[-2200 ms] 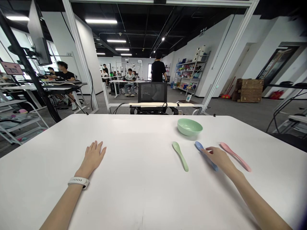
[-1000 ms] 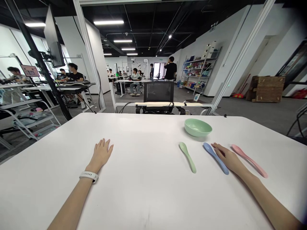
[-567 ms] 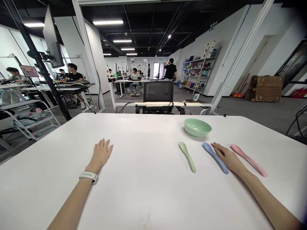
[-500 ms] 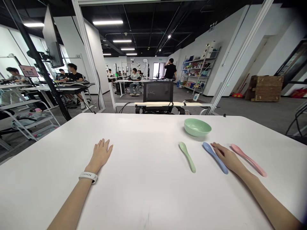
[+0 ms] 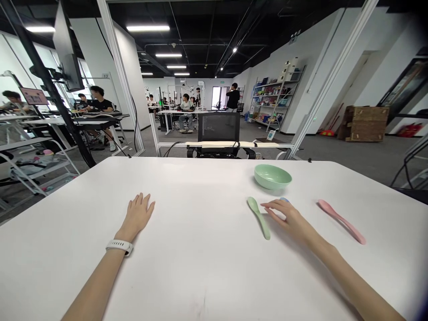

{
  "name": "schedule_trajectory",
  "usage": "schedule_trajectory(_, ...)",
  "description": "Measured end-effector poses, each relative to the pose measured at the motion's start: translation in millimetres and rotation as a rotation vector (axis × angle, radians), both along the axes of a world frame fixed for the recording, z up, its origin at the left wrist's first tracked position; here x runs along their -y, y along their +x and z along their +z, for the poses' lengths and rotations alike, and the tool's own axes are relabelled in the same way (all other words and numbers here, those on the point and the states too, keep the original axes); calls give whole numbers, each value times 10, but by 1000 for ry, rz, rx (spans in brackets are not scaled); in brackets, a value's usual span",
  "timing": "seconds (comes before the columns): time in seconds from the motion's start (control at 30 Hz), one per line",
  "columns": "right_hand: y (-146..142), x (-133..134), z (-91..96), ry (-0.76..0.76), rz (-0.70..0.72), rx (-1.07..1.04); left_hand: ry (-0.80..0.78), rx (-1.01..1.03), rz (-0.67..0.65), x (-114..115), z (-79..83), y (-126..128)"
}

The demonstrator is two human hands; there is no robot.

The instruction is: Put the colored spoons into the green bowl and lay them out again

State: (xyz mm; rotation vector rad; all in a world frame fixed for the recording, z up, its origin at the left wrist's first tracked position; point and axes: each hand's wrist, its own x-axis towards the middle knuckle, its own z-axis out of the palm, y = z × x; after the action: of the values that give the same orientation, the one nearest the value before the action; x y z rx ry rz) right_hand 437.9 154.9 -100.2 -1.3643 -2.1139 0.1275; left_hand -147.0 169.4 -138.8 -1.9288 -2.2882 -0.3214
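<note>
My right hand (image 5: 288,217) hovers beside the green spoon (image 5: 258,218), its thumb and fingers apart and nothing between them. Beneath that hand lies a blue spoon (image 5: 284,199); only the tip of its bowl shows, the rest being covered. A pink spoon (image 5: 341,221) rests on the table to the right of my right forearm. Behind the spoons stands a light green bowl (image 5: 273,177). On the left, my left hand (image 5: 136,215) lies flat on the tabletop with fingers spread, touching no object. A white band circles that wrist.
The white table (image 5: 200,258) extends to a far edge, where a metal frame rises. Beyond it is a black mesh chair (image 5: 219,127). A wheeled cart (image 5: 40,165) stands off to the left. Several people sit at desks farther back, and one person stands (image 5: 233,98).
My right hand has moved left, from between the blue and pink spoons to over the blue spoon, near the green one. My left hand stays put. The view has shifted slightly.
</note>
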Motion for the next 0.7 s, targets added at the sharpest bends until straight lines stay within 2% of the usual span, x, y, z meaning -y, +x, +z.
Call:
schedule_trajectory(0.13, -146, 54, 2, -16, 61, 55, 46, -8, -20, -4, -47, -21)
schedule_trajectory(0.33, -145, 84, 36, -82, 49, 110, 58, -1, -19, -6, -65, -19)
schedule_trajectory(0.7, -146, 93, 44, -95, 54, 126, 60, -13, -34, -5, -56, -28)
